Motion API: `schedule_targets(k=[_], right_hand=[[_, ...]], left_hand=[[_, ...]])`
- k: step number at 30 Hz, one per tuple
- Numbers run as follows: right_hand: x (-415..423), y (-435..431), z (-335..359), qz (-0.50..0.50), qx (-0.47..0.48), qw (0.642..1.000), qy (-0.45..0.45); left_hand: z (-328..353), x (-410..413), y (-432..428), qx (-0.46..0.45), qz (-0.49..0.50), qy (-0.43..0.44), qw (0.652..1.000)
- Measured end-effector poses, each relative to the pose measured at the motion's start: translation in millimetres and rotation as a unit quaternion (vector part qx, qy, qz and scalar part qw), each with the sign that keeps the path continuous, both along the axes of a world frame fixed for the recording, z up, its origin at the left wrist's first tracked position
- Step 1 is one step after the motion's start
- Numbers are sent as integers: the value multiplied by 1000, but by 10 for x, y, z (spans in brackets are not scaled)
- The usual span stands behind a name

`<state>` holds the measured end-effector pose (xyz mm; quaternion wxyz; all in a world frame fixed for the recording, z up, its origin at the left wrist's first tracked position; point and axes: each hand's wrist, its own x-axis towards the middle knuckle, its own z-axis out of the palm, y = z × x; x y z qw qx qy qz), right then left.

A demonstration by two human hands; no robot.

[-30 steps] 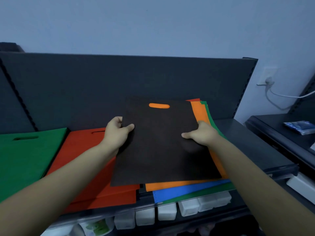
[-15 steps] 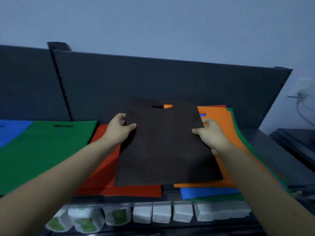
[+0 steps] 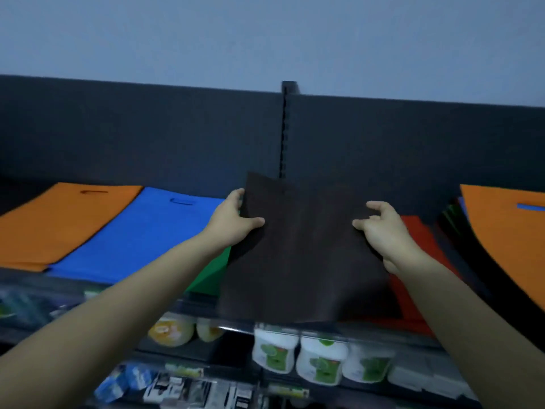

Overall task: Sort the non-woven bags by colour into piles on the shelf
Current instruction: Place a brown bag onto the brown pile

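- Carried left since the earlier frames, the dark bag (image 3: 306,255) is off the mixed stack (image 3: 507,231) and now hangs over the gap between the green pile (image 3: 212,267) and the red pile (image 3: 413,261).
- Left hand (image 3: 236,219) grips the bag's left edge, thumb on top and fingers curled behind it.
- Right hand (image 3: 383,234) sits at the bag's right edge with its thumb on the fabric and its forefinger lifted; I cannot tell whether it pinches the bag or is letting go.
- Handling, as a judgement: the sheet looks light, thin and limp, sagging a little between the hands. It should be neither slippery nor fragile, but it folds easily.
- Best hold is at both side edges near the top, so it lies flat when set down.
- Further left on the shelf (image 3: 191,302) lie a blue pile (image 3: 141,231) and an orange pile (image 3: 67,222).
- No dark pile is in view.
- Below, white jars (image 3: 321,361) carry green labels, too blurred to read; no writing is legible anywhere.
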<state>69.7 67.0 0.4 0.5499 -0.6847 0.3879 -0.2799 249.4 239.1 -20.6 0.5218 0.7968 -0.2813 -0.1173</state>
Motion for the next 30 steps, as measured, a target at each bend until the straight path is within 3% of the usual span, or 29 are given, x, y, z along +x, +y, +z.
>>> schedule_targets(k=[8, 16, 30], right_hand=[[855, 594, -86, 73, -4, 996, 46], [1541, 1038, -152, 141, -2, 987, 72], [3119, 3132, -200, 121, 27, 991, 39]], left_hand=[[-51, 745, 883, 39, 55, -3, 998], [-214, 1337, 1574, 1, 128, -1, 992], [-285, 2973, 3699, -25, 143, -102, 984]])
